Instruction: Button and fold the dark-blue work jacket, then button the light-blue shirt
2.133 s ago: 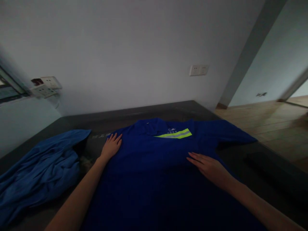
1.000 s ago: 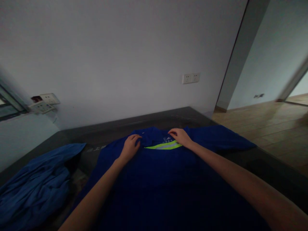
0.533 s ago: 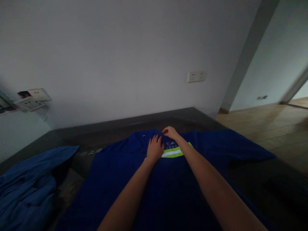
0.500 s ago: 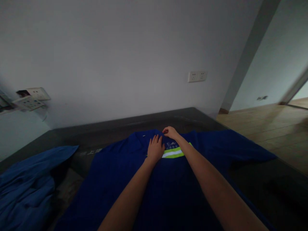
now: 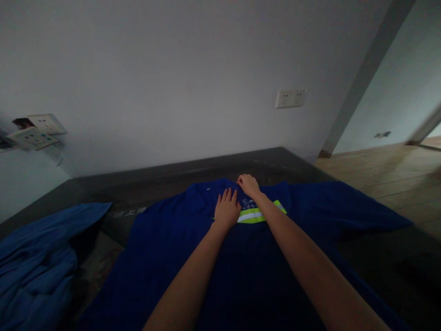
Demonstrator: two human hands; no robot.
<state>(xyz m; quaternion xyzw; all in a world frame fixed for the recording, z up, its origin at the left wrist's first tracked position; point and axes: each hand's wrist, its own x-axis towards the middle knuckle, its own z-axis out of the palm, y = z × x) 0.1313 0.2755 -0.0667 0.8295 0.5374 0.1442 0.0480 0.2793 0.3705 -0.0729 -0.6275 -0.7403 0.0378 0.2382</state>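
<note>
The right hand (image 5: pixel 248 185) bends over the collar edge, thumb and fingertips drawn together there; whether that grip pinches the cloth I cannot tell. Just beside it the left hand (image 5: pixel 227 209) lies palm down, fingers spread, holding nothing and resting on the front below the collar. Both touch a royal-blue cloth work jacket (image 5: pixel 165 248) with a turned-down collar (image 5: pixel 198 195), spread over the middle of a smooth dark grey table (image 5: pixel 103 186).

The jacket's long axis runs from the near edge to the far edge, collar end pointing at the far edge, the lower part passing out of view. A yellow-green and silver reflective band (image 5: pixel 253 215) crosses the chest under pale printing (image 5: pixel 247 203), partly hidden by the hands. One sleeve (image 5: pixel 358 202) stretches sideways, its end at the table's right edge.

Toward the left edge lies a crumpled, lighter blue cloth (image 5: pixel 37 262), apart from the jacket; white lettering (image 5: pixel 131 212) shows on the table between them. Beyond the far edge, a white double wall socket (image 5: pixel 291 98) sits on the pale wall (image 5: pixel 172 82).
</note>
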